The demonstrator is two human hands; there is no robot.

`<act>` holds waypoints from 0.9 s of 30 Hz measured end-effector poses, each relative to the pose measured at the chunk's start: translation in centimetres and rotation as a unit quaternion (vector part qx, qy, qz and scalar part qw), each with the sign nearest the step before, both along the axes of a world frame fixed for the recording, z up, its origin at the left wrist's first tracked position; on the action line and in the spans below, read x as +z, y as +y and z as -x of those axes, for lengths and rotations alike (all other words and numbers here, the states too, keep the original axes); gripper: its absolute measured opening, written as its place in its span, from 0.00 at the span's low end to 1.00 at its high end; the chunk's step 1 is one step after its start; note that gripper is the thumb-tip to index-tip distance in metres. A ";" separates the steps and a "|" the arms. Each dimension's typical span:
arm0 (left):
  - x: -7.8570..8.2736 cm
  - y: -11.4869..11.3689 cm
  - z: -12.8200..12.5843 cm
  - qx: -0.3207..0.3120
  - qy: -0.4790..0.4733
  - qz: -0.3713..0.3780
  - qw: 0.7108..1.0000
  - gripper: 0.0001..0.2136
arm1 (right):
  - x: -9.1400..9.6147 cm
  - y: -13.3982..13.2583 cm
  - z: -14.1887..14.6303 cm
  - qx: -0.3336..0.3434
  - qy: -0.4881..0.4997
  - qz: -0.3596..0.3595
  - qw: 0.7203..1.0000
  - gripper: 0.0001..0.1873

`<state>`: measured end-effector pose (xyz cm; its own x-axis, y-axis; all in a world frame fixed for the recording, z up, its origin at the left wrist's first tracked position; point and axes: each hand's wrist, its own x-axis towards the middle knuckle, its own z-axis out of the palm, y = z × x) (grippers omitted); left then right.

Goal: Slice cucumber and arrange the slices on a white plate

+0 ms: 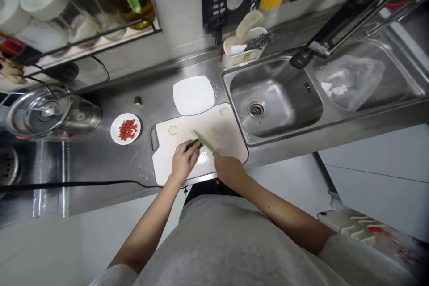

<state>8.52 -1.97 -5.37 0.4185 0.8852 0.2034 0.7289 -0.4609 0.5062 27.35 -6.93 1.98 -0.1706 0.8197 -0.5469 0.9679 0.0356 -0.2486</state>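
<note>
On the pale cutting board point(167, 156), my left hand point(183, 161) holds down a piece of cucumber point(191, 145) with its fingertips. My right hand point(229, 169) grips the handle of a kitchen knife point(203, 140), its blade against the right end of the cucumber. One cucumber slice point(173, 130) lies at the board's upper left and another pale slice point(224, 111) at its upper right. Behind the board sits a white plate point(193, 95). A cucumber end point(137, 100) rests on the counter to the left, near a small dish point(115, 136) of red pieces.
To the right is a steel sink point(278, 111), with a clear plastic bag point(363, 78) in its second basin. A faucet point(301, 57) reaches over the divider. A caddy point(246, 56) stands behind; a metal pot point(82, 114) is at left. A black cord point(100, 183) crosses the counter's front.
</note>
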 end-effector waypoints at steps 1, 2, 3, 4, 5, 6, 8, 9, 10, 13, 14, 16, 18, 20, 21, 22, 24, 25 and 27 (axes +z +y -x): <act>0.0 0.0 0.0 -0.002 0.000 -0.002 1.000 0.13 | 0.0 0.1 0.0 -0.002 0.003 0.003 1.000 0.17; 0.1 0.1 0.0 -0.003 0.000 -0.003 1.000 0.13 | 0.1 0.1 0.0 -0.004 0.005 0.006 1.000 0.16; 0.1 0.1 0.0 -0.006 -0.001 -0.004 1.000 0.13 | 0.2 0.2 0.1 -0.005 0.007 0.009 1.000 0.16; 0.2 0.1 -0.1 -0.007 -0.002 -0.004 1.000 0.13 | 0.3 0.2 0.1 -0.005 0.008 0.011 1.000 0.16; 0.2 0.2 -0.1 -0.007 -0.003 -0.004 1.000 0.13 | 0.4 0.3 0.1 -0.003 0.010 0.012 1.000 0.16; 0.2 0.2 -0.1 -0.008 -0.004 -0.002 1.000 0.13 | 0.5 0.3 0.1 -0.001 0.012 0.013 1.000 0.15; 0.1 0.3 0.0 -0.005 -0.004 0.001 1.000 0.13 | 0.6 0.5 0.1 -0.001 0.018 0.016 1.000 0.15; 0.0 0.3 0.0 -0.005 -0.004 0.003 1.000 0.13 | 0.6 0.6 0.1 -0.002 0.023 0.017 1.000 0.15; -0.1 0.3 0.0 -0.005 -0.004 0.005 1.000 0.13 | 0.7 0.7 0.1 -0.005 0.027 0.018 0.999 0.14; -0.3 0.3 0.1 -0.003 -0.007 0.010 1.000 0.13 | 0.6 0.9 0.2 -0.009 0.036 0.018 0.999 0.14; -0.4 0.3 0.1 -0.004 -0.008 0.011 1.000 0.13 | 0.6 1.0 0.3 -0.010 0.037 0.020 0.999 0.14; -0.4 0.3 0.2 -0.004 -0.008 0.011 1.000 0.13 | 0.6 1.1 0.4 -0.014 0.034 0.026 0.999 0.14; -0.3 0.3 0.1 -0.006 -0.007 0.009 1.000 0.13 | 0.6 1.1 0.4 -0.018 0.031 0.030 0.999 0.14; -0.2 0.3 0.1 -0.007 -0.005 0.006 1.000 0.13 | 0.6 1.1 0.5 -0.019 0.035 0.028 0.999 0.14; -0.1 0.3 0.0 -0.007 -0.004 0.003 1.000 0.13 | 0.5 1.1 0.5 -0.019 0.037 0.027 0.999 0.14; -0.1 0.3 0.0 -0.007 -0.003 0.001 1.000 0.13 | 0.5 1.2 0.5 -0.019 0.039 0.027 0.999 0.15; -0.1 0.3 0.0 -0.007 -0.002 -0.005 1.000 0.12 | 0.4 1.3 0.6 -0.020 0.039 0.027 0.999 0.16; -0.1 0.2 -0.1 -0.007 -0.001 -0.007 1.000 0.12 | 0.3 1.3 0.6 -0.021 0.039 0.028 0.999 0.17; -0.2 0.2 -0.1 -0.008 0.000 -0.008 1.000 0.12 | 0.2 1.4 0.7 -0.023 0.042 0.030 0.998 0.17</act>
